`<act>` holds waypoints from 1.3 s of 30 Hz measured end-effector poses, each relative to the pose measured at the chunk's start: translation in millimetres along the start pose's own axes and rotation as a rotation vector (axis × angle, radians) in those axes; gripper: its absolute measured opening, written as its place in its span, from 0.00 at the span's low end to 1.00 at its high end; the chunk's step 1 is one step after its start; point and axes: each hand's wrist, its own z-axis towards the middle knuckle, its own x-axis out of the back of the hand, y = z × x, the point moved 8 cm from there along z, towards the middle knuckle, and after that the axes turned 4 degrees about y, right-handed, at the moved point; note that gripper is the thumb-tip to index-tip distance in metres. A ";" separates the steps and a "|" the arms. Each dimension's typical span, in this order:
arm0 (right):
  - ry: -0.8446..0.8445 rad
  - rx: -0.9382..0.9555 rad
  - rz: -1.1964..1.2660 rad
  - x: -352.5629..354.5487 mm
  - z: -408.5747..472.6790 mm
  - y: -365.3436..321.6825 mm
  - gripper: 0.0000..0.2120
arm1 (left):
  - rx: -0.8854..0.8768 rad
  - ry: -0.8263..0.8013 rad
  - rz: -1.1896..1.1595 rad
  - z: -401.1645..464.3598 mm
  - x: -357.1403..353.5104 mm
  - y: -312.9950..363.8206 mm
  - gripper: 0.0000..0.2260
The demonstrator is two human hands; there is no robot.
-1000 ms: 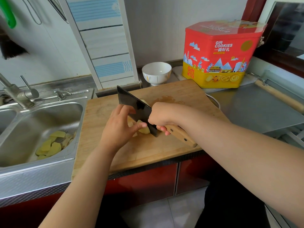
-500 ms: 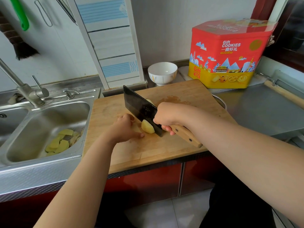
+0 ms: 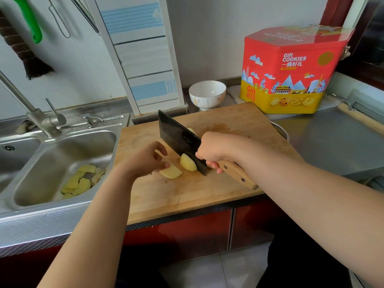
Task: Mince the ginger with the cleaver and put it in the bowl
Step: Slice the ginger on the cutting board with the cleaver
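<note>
On a wooden cutting board point(image 3: 207, 190), the right hand point(image 3: 214, 151) grips a cleaver point(image 3: 180, 140), its blade against a pale ginger piece point(image 3: 188, 163). The left hand point(image 3: 145, 161), fingers loosely curled, seems to touch a second piece point(image 3: 171, 173). A white bowl point(image 3: 207, 94) stands behind the board.

A red and yellow cookie tin point(image 3: 291, 69) stood at the back right of the counter, against the wall. A steel sink point(image 3: 25, 202) sat on the left, pale yellow peelings point(image 3: 80, 180) lying in its near basin. The faucet point(image 3: 31, 109) rose behind the sink. A green handle point(image 3: 29, 18) and a dark brush point(image 3: 25, 55) hung on the wall above. A striped white panel point(image 3: 141, 53) leaned upright against the wall. Red cabinet doors point(image 3: 187, 231) ran beneath the counter.
</note>
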 end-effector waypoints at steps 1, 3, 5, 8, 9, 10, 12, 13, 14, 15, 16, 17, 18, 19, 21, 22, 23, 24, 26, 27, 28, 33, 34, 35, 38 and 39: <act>0.001 0.000 0.000 0.2 0.4 0.4 0.12 | -0.021 0.010 -0.098 -0.3 11.0 2.4 0.09; 0.003 -0.005 0.005 0.7 0.0 1.4 0.13 | -0.086 0.054 -0.392 -3.6 38.1 17.0 0.06; 0.007 -0.005 0.012 0.9 -0.7 0.9 0.13 | -0.156 0.105 -0.635 -5.1 59.7 42.3 0.05; 0.011 -0.012 0.025 1.1 -2.0 0.8 0.13 | -0.242 0.252 -0.603 5.9 71.3 84.7 0.04; 0.012 -0.012 0.030 1.0 -2.7 0.9 0.12 | -0.275 0.295 -0.492 11.0 68.6 98.6 0.04; 0.011 -0.010 0.039 0.5 -3.1 0.8 0.11 | -0.315 0.303 -0.353 15.3 62.2 112.2 0.04; 0.007 -0.004 0.055 -1.1 -2.5 0.6 0.10 | -0.395 0.239 -0.078 22.9 39.7 129.0 0.04; 0.007 -0.004 0.054 -1.7 -1.7 0.8 0.10 | -0.422 0.228 0.040 24.4 31.6 131.7 0.05; 0.008 -0.004 0.050 -1.9 -0.7 1.2 0.11 | -0.440 0.267 0.130 24.2 30.1 131.6 0.06; 0.008 -0.004 0.046 -1.7 -0.1 1.5 0.12 | -0.461 0.353 0.203 21.5 34.7 130.5 0.06; 0.008 -0.003 0.044 -1.1 0.1 1.6 0.12 | -0.492 0.446 0.261 15.9 40.8 129.6 0.07; 0.008 -0.001 0.045 -0.5 -0.3 1.6 0.12 | -0.524 0.501 0.305 10.9 44.2 127.6 0.09; 0.008 0.000 0.044 0.0 -0.7 1.2 0.12 | -0.554 0.507 0.331 7.4 43.7 125.1 0.12; 0.008 0.002 0.043 0.2 -1.0 0.7 0.12 | -0.573 0.477 0.349 6.2 39.9 121.7 0.15; 0.013 0.006 0.044 0.1 -0.9 0.1 0.12 | -0.580 0.419 0.360 6.0 30.8 115.7 0.17; 0.017 0.005 0.048 0.2 -0.5 0.2 0.12 | -0.584 0.411 0.355 5.6 27.6 114.5 0.17; 0.020 0.003 0.052 0.3 -0.4 0.6 0.12 | -0.594 0.411 0.345 5.0 25.6 115.0 0.16; 0.022 0.002 0.053 0.3 -0.3 1.1 0.12 | -0.607 0.415 0.334 4.7 24.1 116.5 0.14; 0.021 -0.004 0.052 0.1 -0.5 1.9 0.12 | -0.632 0.425 0.314 4.5 22.1 120.3 0.13; 0.020 -0.007 0.051 -0.2 -0.8 1.9 0.12 | -0.642 0.424 0.316 4.9 20.5 121.9 0.13; 0.017 -0.008 0.048 -0.8 -1.3 1.3 0.12 | -0.648 0.415 0.336 5.5 17.5 123.2 0.13; 0.028 -0.003 0.005 0.3 -5.5 -1.4 0.07 | -0.676 0.417 0.368 8.6 6.6 115.4 0.23; 0.029 -0.004 0.000 0.8 -6.2 -1.2 0.08 | -0.683 0.490 0.303 5.7 13.2 112.6 0.23; 0.031 -0.003 0.003 1.2 -6.9 -1.1 0.09 | -0.685 0.577 0.227 1.1 21.3 108.6 0.20; 0.026 0.001 0.013 1.6 -7.9 -1.6 0.10 | -0.646 0.834 -0.001 -22.5 37.9 88.0 0.08; 0.021 0.000 0.013 1.4 -8.2 -1.7 0.09 | -0.624 0.883 -0.059 -29.2 36.0 78.8 0.06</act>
